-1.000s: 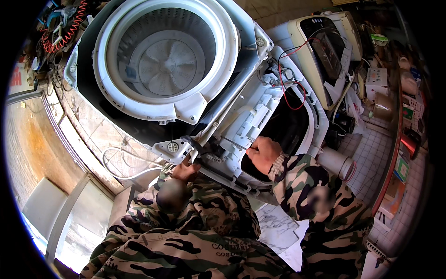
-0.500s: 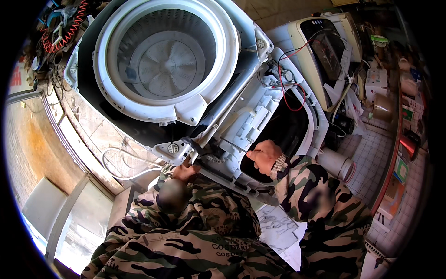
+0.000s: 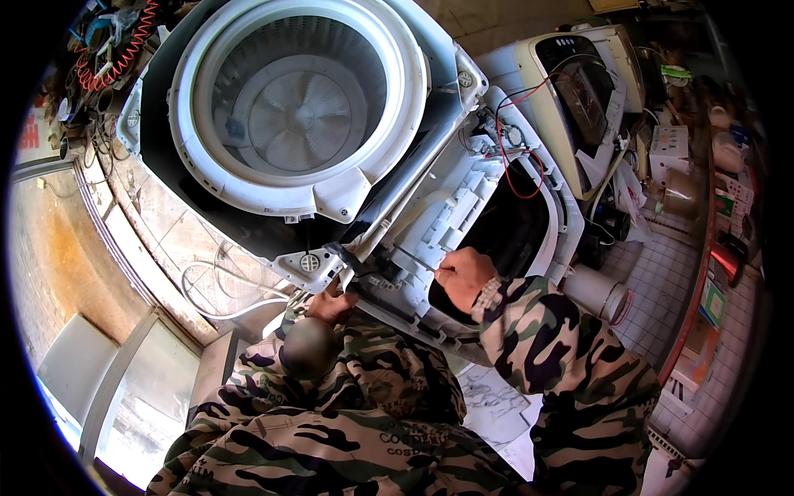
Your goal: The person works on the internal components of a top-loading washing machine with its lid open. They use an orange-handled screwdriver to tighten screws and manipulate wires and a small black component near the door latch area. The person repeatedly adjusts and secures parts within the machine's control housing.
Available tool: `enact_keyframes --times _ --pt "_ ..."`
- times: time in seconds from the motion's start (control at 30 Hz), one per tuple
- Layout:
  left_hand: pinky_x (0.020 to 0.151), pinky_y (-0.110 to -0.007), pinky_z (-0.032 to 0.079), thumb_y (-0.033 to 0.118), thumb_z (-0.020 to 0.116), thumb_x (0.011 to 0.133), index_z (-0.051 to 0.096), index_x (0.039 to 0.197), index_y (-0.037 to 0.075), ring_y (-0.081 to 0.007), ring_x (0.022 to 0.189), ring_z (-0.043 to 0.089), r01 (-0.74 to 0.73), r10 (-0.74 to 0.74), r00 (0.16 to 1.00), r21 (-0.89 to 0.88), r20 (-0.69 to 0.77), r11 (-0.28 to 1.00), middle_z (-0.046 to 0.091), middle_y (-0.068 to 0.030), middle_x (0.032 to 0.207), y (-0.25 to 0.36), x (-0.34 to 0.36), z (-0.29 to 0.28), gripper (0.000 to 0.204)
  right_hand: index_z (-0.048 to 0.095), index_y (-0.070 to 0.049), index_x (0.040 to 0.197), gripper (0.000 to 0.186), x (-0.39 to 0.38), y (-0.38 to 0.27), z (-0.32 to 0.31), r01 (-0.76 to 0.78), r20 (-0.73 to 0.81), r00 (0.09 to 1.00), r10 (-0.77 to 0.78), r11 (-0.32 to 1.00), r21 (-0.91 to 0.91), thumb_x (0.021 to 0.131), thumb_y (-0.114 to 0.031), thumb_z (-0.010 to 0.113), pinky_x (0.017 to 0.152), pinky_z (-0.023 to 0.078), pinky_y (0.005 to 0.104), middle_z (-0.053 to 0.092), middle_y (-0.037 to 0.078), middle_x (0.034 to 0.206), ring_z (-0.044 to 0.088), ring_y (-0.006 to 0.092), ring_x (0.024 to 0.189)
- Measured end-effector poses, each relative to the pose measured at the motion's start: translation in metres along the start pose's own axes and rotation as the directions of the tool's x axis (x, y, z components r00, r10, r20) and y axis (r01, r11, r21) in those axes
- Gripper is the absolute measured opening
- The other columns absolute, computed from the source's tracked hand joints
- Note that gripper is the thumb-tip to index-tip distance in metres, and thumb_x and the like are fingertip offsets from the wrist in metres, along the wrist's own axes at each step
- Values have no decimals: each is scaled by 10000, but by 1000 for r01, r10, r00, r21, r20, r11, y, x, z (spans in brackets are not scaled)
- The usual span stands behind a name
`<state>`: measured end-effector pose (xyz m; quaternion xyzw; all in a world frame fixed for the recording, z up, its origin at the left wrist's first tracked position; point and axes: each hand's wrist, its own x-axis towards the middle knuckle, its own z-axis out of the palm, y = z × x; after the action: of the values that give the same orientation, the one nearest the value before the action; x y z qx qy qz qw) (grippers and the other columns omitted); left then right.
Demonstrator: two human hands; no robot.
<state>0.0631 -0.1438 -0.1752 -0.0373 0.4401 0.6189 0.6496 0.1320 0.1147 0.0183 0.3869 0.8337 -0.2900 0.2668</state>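
Note:
A top-loading washing machine with an open drum (image 3: 285, 107) stands in front of me. Along its right side lies a detached white top panel (image 3: 430, 231), its inner side with white plastic housings facing up. My right hand (image 3: 465, 279) is closed over the panel's near part, gripping a thin dark rod (image 3: 413, 257) like a screwdriver shaft; any handle is hidden in the fist. The rod slants up and left toward the white housing. My left hand (image 3: 332, 306) is closed at the machine's near corner, below a black part (image 3: 346, 256); what its fingers hold is hidden.
Red and black wires (image 3: 542, 165) loop over the panel's far end. A second appliance (image 3: 583, 99) with a dark lid stands at the right, above a white cylinder (image 3: 600, 291). A pale hose (image 3: 219, 289) curls at the left. Cluttered shelving (image 3: 719, 215) runs along the right.
My right hand has shifted slightly left, with the rod still in it and its wrist turned a little. My left hand stays at the corner.

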Motion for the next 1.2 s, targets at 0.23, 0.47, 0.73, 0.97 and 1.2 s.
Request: enact_keyframes --times 0.23,0.47,0.73,0.97,1.2 --pt "698 -271 415 273 692 749 395 1508 45 -125 865 540 -126 126 991 -16 43 992 617 -44 1187 23 -1 19 846 719 25 1010 260 -22 -13 -7 414 123 895 -429 698 -585 798 -120 678 561 532 424 673 184 811 667 288 652" --pt "663 -265 396 262 699 746 397 1507 52 -110 818 517 -28 29 999 -57 18 998 616 -30 1146 -4 5 3 846 729 20 965 243 -18 -35 -18 511 345 852 -393 486 -708 772 -121 684 616 570 432 692 209 808 711 338 705" --pt "740 -285 419 262 702 740 389 1513 41 -141 916 531 -47 48 999 -53 25 997 598 -56 1218 -6 6 3 863 752 -22 898 198 10 3 -15 -156 105 983 150 987 48 828 -203 712 784 579 428 724 218 856 712 394 838" --pt "808 -302 439 262 705 735 382 1518 33 -168 1001 544 -100 99 993 -12 -59 995 582 -79 1280 -9 1 -12 877 738 -2 970 221 -9 -14 11 576 358 762 -540 311 -756 795 -128 687 547 561 471 707 212 909 718 323 775" --pt "1137 -377 328 287 691 738 320 1551 -1 -261 1387 417 -219 219 975 14 44 976 450 -142 1516 -4 7 4 939 745 -27 1078 284 2 -44 -29 331 370 918 -141 787 -521 830 -124 647 698 591 453 713 258 884 719 394 836"
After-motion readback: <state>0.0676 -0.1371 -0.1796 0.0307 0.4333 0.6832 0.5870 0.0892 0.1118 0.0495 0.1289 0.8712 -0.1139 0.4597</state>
